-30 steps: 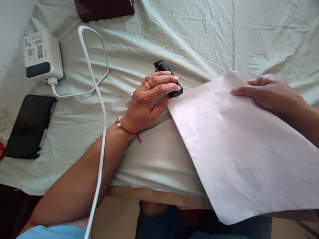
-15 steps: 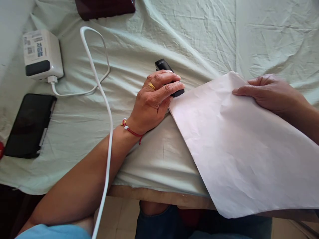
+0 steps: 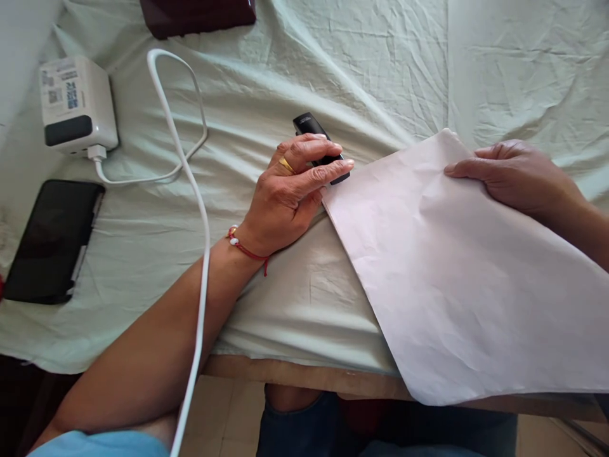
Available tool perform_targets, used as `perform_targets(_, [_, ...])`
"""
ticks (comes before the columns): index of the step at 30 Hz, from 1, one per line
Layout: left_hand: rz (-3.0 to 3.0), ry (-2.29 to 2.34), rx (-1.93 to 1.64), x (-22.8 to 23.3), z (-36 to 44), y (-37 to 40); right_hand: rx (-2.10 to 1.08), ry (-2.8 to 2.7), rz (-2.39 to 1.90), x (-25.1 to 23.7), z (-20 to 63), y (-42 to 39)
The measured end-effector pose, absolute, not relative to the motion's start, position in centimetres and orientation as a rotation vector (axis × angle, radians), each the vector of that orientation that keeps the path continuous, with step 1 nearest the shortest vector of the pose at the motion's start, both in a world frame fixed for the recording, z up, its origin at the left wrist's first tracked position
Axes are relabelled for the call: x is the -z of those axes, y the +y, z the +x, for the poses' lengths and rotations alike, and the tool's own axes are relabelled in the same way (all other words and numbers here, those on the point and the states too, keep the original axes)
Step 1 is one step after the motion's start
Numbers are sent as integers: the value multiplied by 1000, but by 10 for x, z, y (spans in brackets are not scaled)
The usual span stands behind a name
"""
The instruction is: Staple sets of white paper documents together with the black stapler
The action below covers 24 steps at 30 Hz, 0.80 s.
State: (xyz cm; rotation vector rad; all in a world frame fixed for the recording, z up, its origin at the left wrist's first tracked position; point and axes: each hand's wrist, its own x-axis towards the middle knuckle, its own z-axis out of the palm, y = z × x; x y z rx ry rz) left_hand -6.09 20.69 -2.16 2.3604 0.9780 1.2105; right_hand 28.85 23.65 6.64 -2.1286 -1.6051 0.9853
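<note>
A large white paper sheet (image 3: 457, 273) lies on the pale green cloth (image 3: 371, 70) and overhangs the table's near edge. My left hand (image 3: 290, 190), with a gold ring and a red wrist thread, is closed over a small black device (image 3: 307, 124) right at the sheet's left corner. Only the far end of that device shows beyond my fingers. My right hand (image 3: 516, 178) rests flat on the sheet near its far corner, fingers together, pressing the paper down.
A white charger block (image 3: 76, 105) sits at the far left, and its white cable (image 3: 197, 209) loops across the cloth and over my left forearm. A black phone (image 3: 50, 241) lies at the left edge. A dark maroon object (image 3: 195, 16) is at the top.
The paper sheet has slid slightly away from me, so less of it hangs over the table edge. My left hand has shifted a little over the black device.
</note>
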Motion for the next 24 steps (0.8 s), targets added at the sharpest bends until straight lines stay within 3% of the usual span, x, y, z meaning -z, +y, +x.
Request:
perform_targets(11, [2375, 1039, -1250, 23, -54, 206, -1045, -1406, -2269, -73, 279, 233])
perform_targets(24, [2533, 1222, -1343, 16, -71, 201, -1360, -1311, -1814, -58, 278, 212])
